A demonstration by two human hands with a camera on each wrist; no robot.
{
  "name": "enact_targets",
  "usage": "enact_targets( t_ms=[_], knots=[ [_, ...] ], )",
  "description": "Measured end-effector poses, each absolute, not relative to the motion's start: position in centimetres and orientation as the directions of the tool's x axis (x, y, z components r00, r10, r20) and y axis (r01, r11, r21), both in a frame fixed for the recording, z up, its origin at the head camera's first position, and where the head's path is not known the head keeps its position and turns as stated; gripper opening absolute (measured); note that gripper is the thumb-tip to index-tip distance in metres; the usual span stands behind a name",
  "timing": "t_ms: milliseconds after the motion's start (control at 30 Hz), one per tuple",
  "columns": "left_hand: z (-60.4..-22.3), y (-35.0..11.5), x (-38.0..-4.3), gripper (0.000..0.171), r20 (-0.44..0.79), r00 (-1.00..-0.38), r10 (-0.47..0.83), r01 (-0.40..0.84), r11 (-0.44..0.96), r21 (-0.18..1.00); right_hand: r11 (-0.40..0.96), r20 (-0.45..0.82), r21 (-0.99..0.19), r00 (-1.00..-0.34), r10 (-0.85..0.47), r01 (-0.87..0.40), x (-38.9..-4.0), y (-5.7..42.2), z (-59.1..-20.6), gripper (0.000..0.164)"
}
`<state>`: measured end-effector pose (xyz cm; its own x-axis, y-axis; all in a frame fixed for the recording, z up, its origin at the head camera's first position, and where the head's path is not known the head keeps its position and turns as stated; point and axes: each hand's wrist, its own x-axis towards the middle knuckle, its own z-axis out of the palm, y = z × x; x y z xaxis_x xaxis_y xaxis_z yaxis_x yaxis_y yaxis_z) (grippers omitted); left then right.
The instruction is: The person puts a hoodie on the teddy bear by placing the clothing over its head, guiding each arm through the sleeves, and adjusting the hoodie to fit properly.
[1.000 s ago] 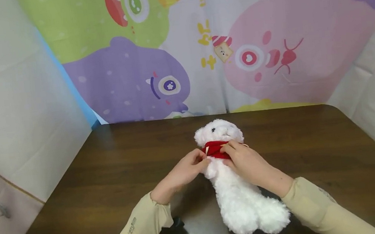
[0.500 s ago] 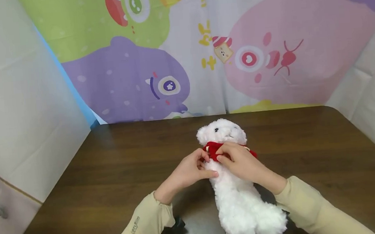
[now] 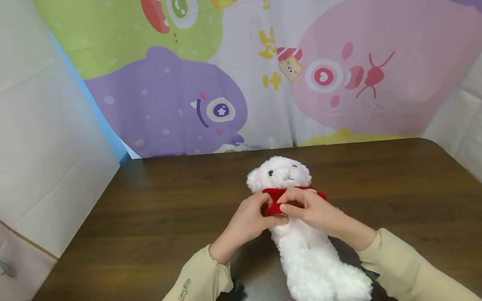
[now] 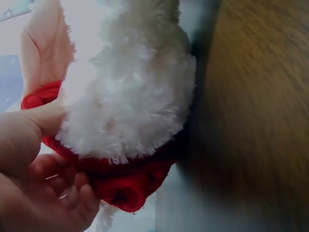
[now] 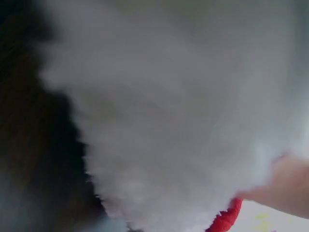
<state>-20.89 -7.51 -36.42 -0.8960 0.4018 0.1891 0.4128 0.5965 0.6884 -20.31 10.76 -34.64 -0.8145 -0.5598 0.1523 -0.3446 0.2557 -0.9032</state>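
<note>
A white plush toy bear lies on its back, its head away from me and its legs toward me. Red knitted cloth with pale trim circles its neck like a small scarf or cape. My left hand holds the cloth's left front, thumb at its lower edge; in the left wrist view its curled fingers lie against the red cloth. From the other side my right hand pinches the front of the cloth between thumb and forefinger. Blurred white fur fills most of the right wrist view.
The bear lies on a dark brown wooden table. Behind the far edge hangs a cartoon-printed curtain. White sheets close off the left and right sides.
My left hand has shifted rightward, closer to my right hand. The red cloth's front sits lower and more bunched between them. The bear has moved slightly toward me.
</note>
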Motion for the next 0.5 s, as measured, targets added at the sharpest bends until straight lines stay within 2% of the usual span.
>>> enact_targets(
  t_ms=[133, 233, 367, 500],
  knots=[
    [-36.4, -7.6, -20.8, 0.029, 0.245, -0.883, 0.4, 0.46, 0.639, 0.616, 0.288, 0.204, -0.845, -0.769, -0.606, -0.451, -20.4, 11.2, -34.8, 0.01],
    [-36.1, -8.0, -20.6, 0.027, 0.215, -0.862, 0.459, 0.489, 0.641, 0.592, 0.308, 0.207, -0.828, -0.765, -0.61, -0.469, -20.5, 11.8, -34.8, 0.012],
    [-35.3, -8.4, -20.4, 0.042, 0.097, -0.856, 0.508, 0.446, 0.63, 0.636, 0.311, 0.196, -0.834, -0.771, -0.606, -0.456, -20.7, 12.2, -34.8, 0.015],
    [-35.5, -8.2, -20.4, 0.046, 0.103, -0.868, 0.486, 0.417, 0.6, 0.683, 0.295, 0.178, -0.852, -0.768, -0.615, -0.433, -20.5, 12.4, -35.0, 0.018]
  ],
)
